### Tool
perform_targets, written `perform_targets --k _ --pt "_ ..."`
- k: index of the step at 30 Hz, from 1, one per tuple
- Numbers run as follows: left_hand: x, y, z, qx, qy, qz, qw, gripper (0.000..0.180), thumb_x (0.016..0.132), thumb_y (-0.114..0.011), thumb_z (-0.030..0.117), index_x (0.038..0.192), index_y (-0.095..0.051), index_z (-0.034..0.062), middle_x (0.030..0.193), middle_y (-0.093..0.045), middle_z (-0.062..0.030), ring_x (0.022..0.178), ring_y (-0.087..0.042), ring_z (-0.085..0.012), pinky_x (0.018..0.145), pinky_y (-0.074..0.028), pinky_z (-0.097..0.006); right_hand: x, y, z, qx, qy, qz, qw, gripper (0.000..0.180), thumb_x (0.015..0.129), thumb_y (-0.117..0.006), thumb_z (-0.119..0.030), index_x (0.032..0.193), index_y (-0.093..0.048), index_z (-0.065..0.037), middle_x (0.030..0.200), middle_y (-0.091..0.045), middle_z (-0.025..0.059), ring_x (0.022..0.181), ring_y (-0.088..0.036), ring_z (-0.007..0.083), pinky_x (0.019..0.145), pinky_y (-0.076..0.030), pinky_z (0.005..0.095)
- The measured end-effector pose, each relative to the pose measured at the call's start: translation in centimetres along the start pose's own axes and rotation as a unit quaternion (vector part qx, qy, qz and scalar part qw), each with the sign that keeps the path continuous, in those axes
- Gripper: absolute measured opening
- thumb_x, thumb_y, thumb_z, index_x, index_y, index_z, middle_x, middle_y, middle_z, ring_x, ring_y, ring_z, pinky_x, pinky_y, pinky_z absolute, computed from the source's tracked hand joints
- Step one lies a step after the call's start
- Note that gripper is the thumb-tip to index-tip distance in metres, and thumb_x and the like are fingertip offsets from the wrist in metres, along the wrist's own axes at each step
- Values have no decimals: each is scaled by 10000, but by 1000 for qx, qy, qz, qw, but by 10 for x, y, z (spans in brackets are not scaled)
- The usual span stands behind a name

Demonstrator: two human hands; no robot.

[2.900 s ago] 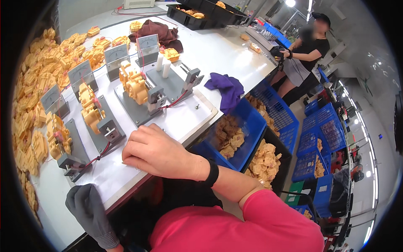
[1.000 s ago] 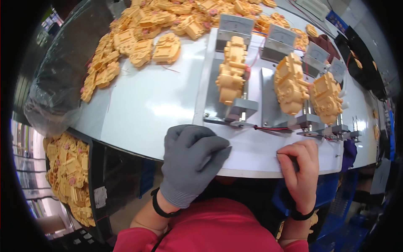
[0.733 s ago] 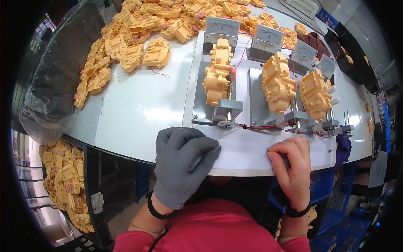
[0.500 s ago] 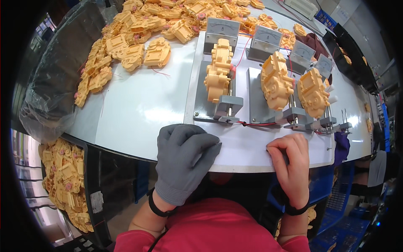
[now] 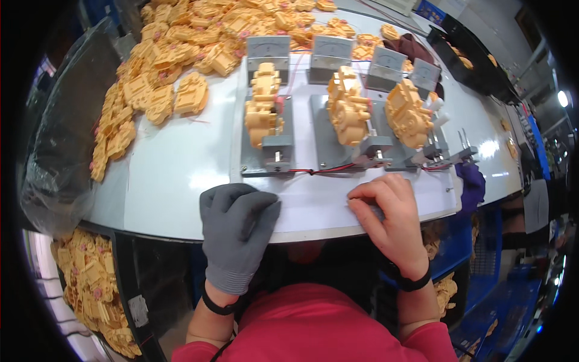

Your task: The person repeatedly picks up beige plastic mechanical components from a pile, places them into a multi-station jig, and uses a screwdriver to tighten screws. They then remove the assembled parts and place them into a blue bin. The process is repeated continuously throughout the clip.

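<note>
My left hand (image 5: 235,223), in a grey glove, rests at the bench's front edge with its fingers curled and the thumb against them. Further right, my bare right hand (image 5: 392,217) lies by the same edge, thumb and forefinger pinched together. Nothing shows in either hand. Beyond them, three yellow plastic gearbox-like housings sit upright on grey test fixtures: a left one (image 5: 263,114), a middle one (image 5: 348,111) and a right one (image 5: 407,114). Analog dial meters (image 5: 269,49) stand behind them. A red and black cable (image 5: 332,169) links the fixtures, just past my hands.
A large heap of yellow housings (image 5: 181,48) covers the far left of the bench. A plastic-lined bin (image 5: 66,120) stands left, with a crate of housings (image 5: 90,277) below. A purple cloth (image 5: 470,184) hangs at the right edge; a black tray (image 5: 473,57) lies beyond.
The view has shifted, so the fixtures and housings appear further left. Both hands keep the same closed pose at the bench edge.
</note>
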State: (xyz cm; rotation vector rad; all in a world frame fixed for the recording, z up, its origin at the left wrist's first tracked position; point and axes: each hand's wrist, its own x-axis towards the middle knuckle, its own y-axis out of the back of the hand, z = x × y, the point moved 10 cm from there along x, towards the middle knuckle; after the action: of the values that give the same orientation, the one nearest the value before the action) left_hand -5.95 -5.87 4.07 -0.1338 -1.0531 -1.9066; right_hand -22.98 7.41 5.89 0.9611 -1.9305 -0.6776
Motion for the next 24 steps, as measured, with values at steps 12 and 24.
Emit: perform_targets --k 12,24 --pt "-11 -19 -35 -58 113 -66 990 172 953 -628 80 1091 -650 -20 1212 -520 -138 1150 -524 -250 1006 -424 -364 -7 7 10 17 29 55 998 155 856 -757 -213 920 -638 -138 877 -551 32 877 -560 250 779 -416 381" --pt "-11 -18 -48 -55 46 -95 993 207 958 -613 87 1142 -645 -2 1213 -534 -132 1137 -548 -255 1007 -448 -366 -11 9 5 12 37 66 997 187 855 -761 -261 898 -630 -134 900 -556 27 892 -556 244 803 -423 372"
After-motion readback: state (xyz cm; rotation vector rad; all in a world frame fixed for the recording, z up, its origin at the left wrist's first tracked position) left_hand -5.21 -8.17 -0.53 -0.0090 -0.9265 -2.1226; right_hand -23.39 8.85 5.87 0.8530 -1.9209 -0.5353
